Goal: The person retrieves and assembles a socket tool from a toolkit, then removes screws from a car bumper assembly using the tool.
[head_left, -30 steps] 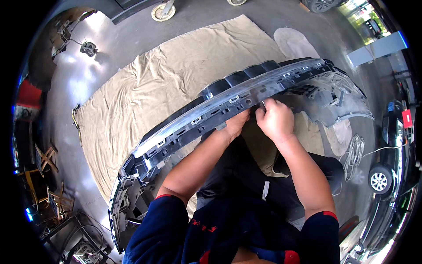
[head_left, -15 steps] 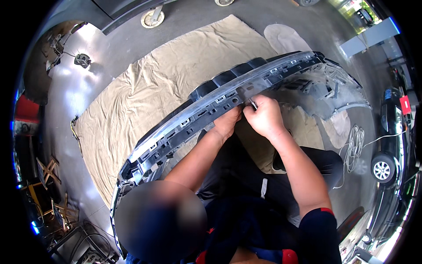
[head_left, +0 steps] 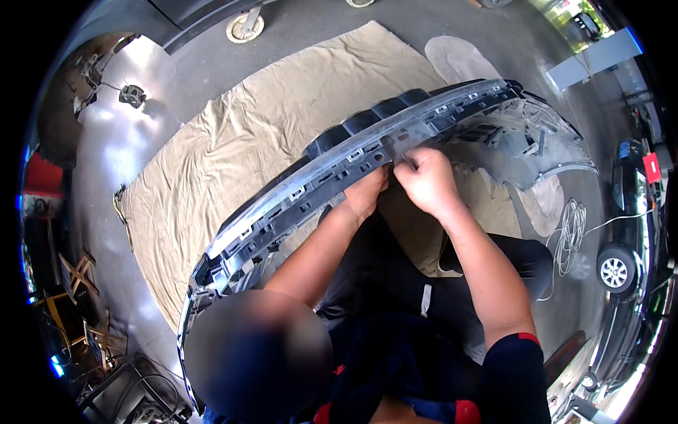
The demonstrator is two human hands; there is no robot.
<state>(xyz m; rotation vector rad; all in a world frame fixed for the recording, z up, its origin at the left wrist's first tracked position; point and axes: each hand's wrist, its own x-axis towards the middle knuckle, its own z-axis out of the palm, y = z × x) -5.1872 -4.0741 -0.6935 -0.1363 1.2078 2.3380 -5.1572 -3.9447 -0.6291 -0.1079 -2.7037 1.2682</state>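
A long curved car bumper [head_left: 318,185] stretches across in front of me, its inner side with slots and clips toward me. At its middle, my left hand [head_left: 364,196] reaches under the near edge with curled fingers; its fingertips are partly hidden, and so is whatever they grip. Just to the right, my right hand [head_left: 428,182] is closed in a pinch against the same edge, beside a grey bracket-like area [head_left: 401,138]. What sits between the right fingers cannot be made out. Both hands are close together, a small gap apart.
A beige cloth [head_left: 205,169] lies on the floor beneath the bumper. Coiled pale cable [head_left: 571,230] lies to the right, near a dark car [head_left: 625,233]. A caster wheel [head_left: 245,28] stands at the far side. Wooden stands [head_left: 102,339] are at left. A blurred round patch covers the lower left.
My right hand has turned slightly, its knuckles rolling upward. A small shiny piece seen at its fingers before is now hidden. My left hand has stayed nearly in place.
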